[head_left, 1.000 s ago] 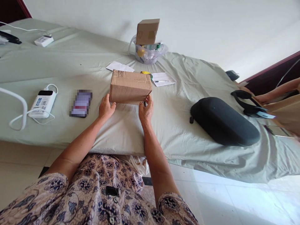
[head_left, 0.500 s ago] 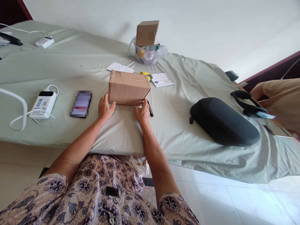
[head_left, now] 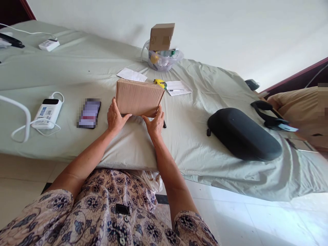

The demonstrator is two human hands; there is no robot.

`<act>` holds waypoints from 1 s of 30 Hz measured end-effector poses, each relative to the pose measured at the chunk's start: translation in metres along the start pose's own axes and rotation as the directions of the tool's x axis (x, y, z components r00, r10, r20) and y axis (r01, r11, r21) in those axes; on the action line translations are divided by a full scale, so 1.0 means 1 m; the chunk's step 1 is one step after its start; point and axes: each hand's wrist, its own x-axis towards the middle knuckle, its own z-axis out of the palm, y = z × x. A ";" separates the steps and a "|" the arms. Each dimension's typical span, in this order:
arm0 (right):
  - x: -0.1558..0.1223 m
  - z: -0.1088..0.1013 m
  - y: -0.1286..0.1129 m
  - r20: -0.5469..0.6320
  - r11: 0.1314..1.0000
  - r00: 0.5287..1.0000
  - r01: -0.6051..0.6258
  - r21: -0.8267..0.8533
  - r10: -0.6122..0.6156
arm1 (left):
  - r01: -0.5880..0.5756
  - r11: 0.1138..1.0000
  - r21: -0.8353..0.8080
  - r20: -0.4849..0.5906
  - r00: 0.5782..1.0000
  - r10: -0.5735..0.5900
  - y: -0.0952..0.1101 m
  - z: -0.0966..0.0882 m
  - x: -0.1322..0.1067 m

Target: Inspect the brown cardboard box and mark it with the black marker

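Observation:
Between my two hands is a brown cardboard box (head_left: pixel 139 99), its front face turned toward me and tilted. My left hand (head_left: pixel 116 118) grips its lower left corner, thumb along the bottom edge. At the lower right corner my right hand (head_left: pixel 154 123) holds it the same way, thumb at the bottom edge. A black marker (head_left: pixel 164 124) lies on the cloth, partly hidden by my right hand. Just behind the box are a yellow tape measure (head_left: pixel 160 83) and a white paper (head_left: pixel 178 87) with a pen on it. Another paper sheet (head_left: pixel 132 74) lies behind the box's left side.
A plastic basket (head_left: pixel 165 63) holding a smaller cardboard box (head_left: pixel 161 37) stands by the wall. Left are a phone (head_left: pixel 89 113) and a white power bank (head_left: pixel 47 113) with cables. Right are a black case (head_left: pixel 244 134), headphones (head_left: pixel 269 114) and another person's arm (head_left: pixel 294 106).
The box has tipped back toward me, so its front face shows taller and its top narrower. My thumbs have moved inward along its bottom edge.

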 end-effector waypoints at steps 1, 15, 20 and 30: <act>0.001 0.000 0.001 -0.007 1.000 1.000 0.010 0.017 -0.009 | -0.004 1.000 -0.001 -0.006 1.000 0.004 0.001 -0.002 0.001; -0.002 -0.023 -0.029 -0.045 0.989 0.998 0.034 -0.142 -0.041 | 0.034 0.992 0.125 0.019 0.999 -0.037 0.024 -0.011 -0.007; 0.003 -0.019 -0.016 -0.092 0.995 0.991 0.097 -0.018 -0.099 | 0.046 0.996 0.077 0.010 0.999 -0.047 0.020 -0.011 -0.004; 0.015 -0.015 0.002 -0.126 0.878 0.988 -0.016 0.479 0.087 | -0.014 0.996 -0.090 -0.051 0.999 0.010 -0.001 -0.010 0.004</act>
